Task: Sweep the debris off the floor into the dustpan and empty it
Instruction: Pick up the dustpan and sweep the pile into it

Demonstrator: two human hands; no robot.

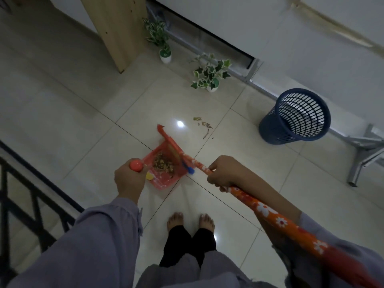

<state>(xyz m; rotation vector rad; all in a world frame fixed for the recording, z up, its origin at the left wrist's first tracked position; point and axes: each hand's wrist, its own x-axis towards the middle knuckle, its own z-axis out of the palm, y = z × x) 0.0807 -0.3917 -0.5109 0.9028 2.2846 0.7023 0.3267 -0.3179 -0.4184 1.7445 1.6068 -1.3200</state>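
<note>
A red dustpan [164,180] rests on the tiled floor just ahead of my bare feet, with a pile of dry leaf debris [163,162] inside it. My left hand [128,179] is closed on the dustpan's upright handle with its round red cap [136,164]. My right hand [223,171] grips the orange flowered broom handle [268,213]. The red broom head [169,142] lies across the pan's mouth. A few loose leaf bits and twigs [204,125] lie on the floor beyond the pan.
A blue mesh wastebasket [295,117] stands to the right. Two small potted plants [211,74] [161,39] sit ahead near a wooden panel [116,28]. A metal frame leg [362,161] is at far right. A dark railing [31,202] runs along the left.
</note>
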